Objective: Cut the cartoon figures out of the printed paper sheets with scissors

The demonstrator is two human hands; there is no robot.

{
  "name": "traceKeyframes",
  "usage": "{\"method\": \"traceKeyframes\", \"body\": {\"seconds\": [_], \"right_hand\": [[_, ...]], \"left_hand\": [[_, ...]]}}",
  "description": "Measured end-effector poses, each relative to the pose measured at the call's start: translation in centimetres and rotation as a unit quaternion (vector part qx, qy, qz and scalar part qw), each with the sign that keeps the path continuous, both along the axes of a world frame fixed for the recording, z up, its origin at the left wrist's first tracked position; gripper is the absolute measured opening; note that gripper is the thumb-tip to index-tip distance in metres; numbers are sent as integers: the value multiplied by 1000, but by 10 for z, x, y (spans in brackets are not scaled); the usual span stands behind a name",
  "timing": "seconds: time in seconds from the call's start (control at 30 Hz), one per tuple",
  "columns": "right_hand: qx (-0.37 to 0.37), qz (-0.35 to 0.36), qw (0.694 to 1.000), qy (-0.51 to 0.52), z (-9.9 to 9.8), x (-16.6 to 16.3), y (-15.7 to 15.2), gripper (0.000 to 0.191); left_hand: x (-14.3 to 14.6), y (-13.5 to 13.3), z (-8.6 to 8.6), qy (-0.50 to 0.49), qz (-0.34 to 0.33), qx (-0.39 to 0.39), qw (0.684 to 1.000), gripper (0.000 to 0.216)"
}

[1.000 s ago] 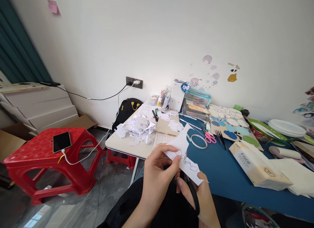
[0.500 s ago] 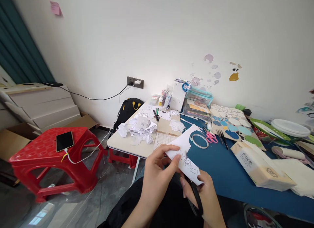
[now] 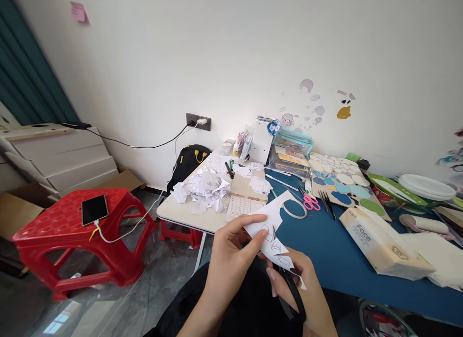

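My left hand (image 3: pixel 231 259) pinches a white paper sheet (image 3: pixel 273 226) printed with small outline drawings, thumb on top, fingers curled beneath. My right hand (image 3: pixel 306 293) grips black-handled scissors (image 3: pixel 291 291) under the sheet; their blade tip (image 3: pixel 274 231) pokes up through the paper beside a drawing. Both hands hover over my lap in dark clothing, just in front of the table's near edge.
A blue-covered table (image 3: pixel 325 255) carries a tissue pack (image 3: pixel 379 247), a tape ring (image 3: pixel 292 209), pink scissors (image 3: pixel 310 202), a board of coloured shapes (image 3: pixel 340 185) and plates (image 3: pixel 423 187). Crumpled paper scraps (image 3: pixel 204 189) lie on a beige tabletop. A red stool (image 3: pixel 68 231) holds a charging phone (image 3: pixel 94 209).
The scissors have cut further into the sheet, and the lower strip of paper now droops toward my right hand. Both hands sank slightly.
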State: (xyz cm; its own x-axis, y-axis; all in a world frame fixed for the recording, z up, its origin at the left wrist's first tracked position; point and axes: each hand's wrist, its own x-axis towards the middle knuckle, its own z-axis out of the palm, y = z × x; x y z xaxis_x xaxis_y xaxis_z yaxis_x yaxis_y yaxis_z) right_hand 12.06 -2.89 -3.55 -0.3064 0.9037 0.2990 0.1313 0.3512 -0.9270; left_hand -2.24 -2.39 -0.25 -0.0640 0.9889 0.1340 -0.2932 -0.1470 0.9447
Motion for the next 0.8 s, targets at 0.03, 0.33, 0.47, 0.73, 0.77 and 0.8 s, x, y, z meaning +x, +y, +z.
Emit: {"method": "traceKeyframes", "body": {"seconds": [0.03, 0.33, 0.47, 0.73, 0.77, 0.8], "right_hand": [[5, 4, 1000, 2, 0, 1, 0, 5], [38, -28, 999, -23, -10, 2, 3, 12], [42, -28, 998, -29, -5, 2, 4, 4], [-18, 19, 999, -38, 9, 6, 1, 11], [-12, 15, 999, -41, 10, 5, 1, 12], [-5, 11, 999, -45, 10, 5, 1, 14]], "left_hand": [[-1, -1, 1, 7, -3, 4, 1000, 21], [-7, -3, 5, 56, -11, 28, 998, 19], [-9, -2, 7, 85, -24, 23, 996, 20], [-11, 1, 7, 56, -71, 8, 996, 22], [-11, 1, 7, 53, -74, 10, 996, 22], [-10, 1, 7, 50, -75, 12, 996, 21]]}}
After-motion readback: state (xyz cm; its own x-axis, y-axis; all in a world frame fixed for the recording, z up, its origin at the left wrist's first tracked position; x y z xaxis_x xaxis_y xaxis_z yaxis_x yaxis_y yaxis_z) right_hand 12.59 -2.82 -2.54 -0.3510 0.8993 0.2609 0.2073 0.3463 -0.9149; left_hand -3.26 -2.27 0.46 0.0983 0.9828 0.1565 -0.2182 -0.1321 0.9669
